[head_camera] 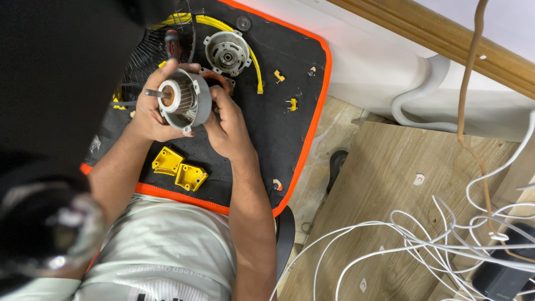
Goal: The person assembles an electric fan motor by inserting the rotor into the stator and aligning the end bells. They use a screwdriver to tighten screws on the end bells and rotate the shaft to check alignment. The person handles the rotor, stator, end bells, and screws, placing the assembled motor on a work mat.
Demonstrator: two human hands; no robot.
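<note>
1. My hands, the left hand (149,114) and the right hand (225,125), meet over the middle of a black mat (262,128) with an orange border, closed around a grey motor housing (184,100).
2. Beyond my hands, a second motor part (227,53), a screwdriver (173,44) and a wire fan grille (139,56) crowd the mat's far end.
3. Nearer my body, two yellow brackets (179,169) lie just beside each other.
4. The mat's right strip is mostly open, with only small yellow clips (284,89).
5. Farther right, tangled white cables (446,234) cover the wooden board (384,184).
</note>
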